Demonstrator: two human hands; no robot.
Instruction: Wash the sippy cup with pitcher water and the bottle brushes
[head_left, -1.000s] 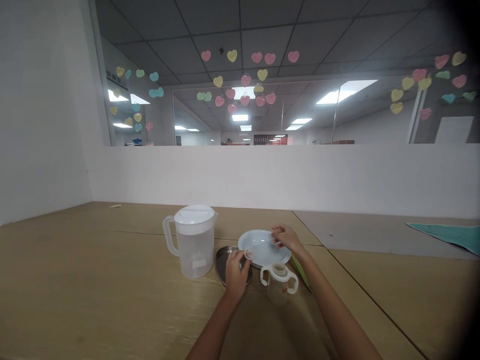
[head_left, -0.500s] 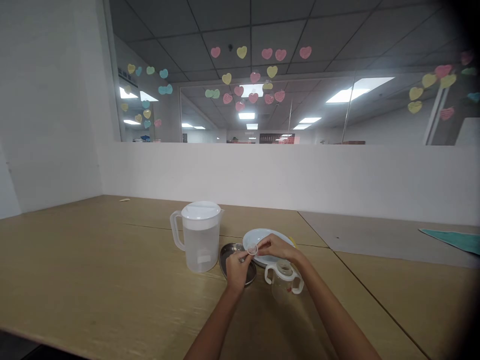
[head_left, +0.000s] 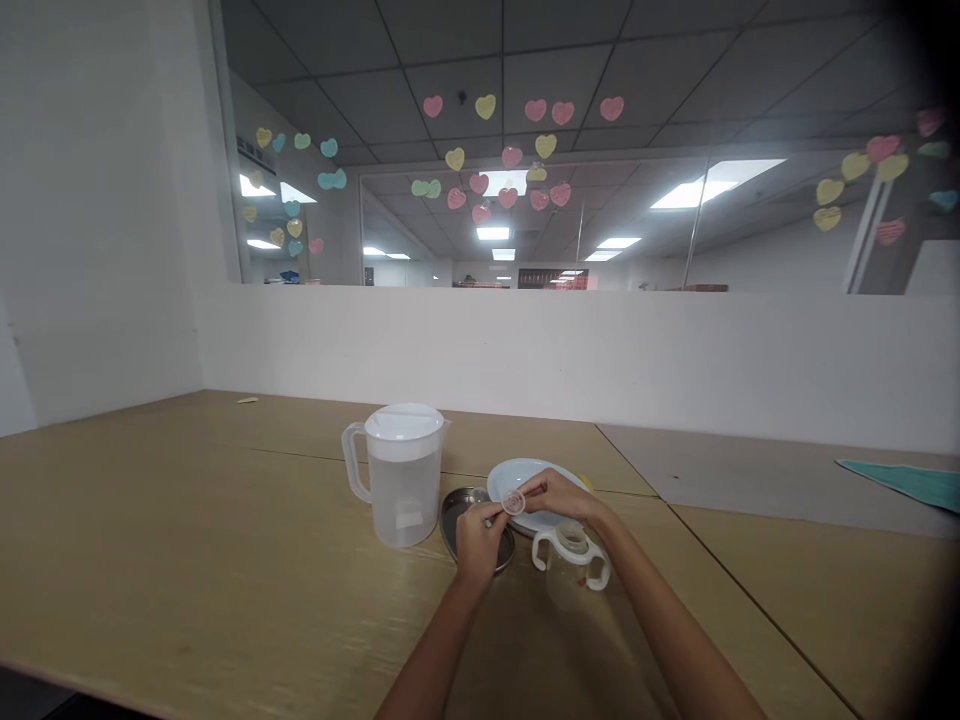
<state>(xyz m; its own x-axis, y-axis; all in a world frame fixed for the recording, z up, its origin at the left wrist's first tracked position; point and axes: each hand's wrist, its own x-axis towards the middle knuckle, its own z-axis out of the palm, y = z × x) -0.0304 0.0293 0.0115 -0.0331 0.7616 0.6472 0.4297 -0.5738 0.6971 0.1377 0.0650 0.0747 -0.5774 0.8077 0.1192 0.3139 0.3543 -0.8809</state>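
Observation:
A small clear round piece (head_left: 514, 502) is pinched between the fingertips of both hands, above the gap between a metal tray and a pale plate. My left hand (head_left: 478, 535) grips its left edge, over the oval metal tray (head_left: 452, 508). From the right, my right hand (head_left: 556, 492) holds the other edge, in front of the pale blue plate (head_left: 516, 472). Below my right wrist stands a clear bottle (head_left: 568, 578) with a white two-handled collar (head_left: 541, 548) and an uncovered mouth.
A translucent lidded pitcher (head_left: 405, 490) stands left of the metal tray, its handle to the left. A teal cloth (head_left: 911, 483) lies at the far right. Behind the table (head_left: 187, 540) is a white wall with a window above.
The round piece has shifted slightly right between my fingers and now shows its round face more fully. Both hands keep their pinch. The view has moved very slightly.

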